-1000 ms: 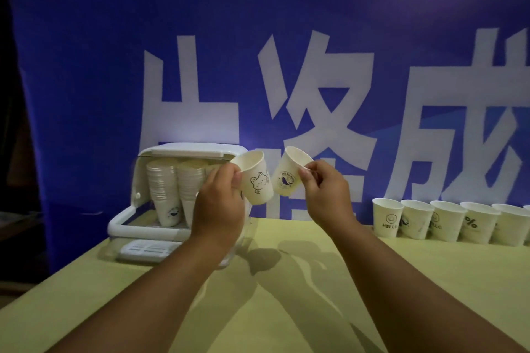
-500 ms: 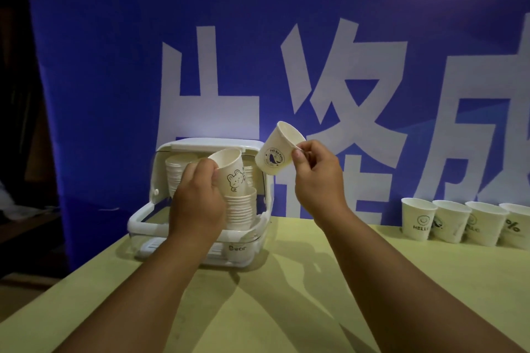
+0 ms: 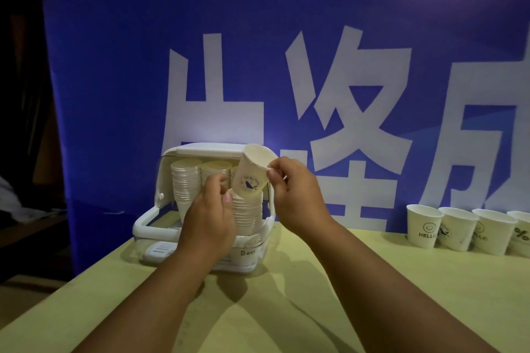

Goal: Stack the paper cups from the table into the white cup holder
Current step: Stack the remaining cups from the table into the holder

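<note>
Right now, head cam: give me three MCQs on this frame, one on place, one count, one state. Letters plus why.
1. The row of loose cups stands where from the cup holder? A) to its right B) to its left C) inside it
2. Loose cups in view in that row? A) two B) four C) seven
3. The cup in the right hand is: A) tilted, in the air B) upright on the table C) crushed

1A, the row sits far right; 2B, four show, the last cut off; 3A, pinched near its rim, off vertical.

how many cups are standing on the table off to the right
4, in a row on the table: the smiley HELLO cup, second cup, third cup, and fourth cup, cut by the frame edge. More may be out of view.
</note>
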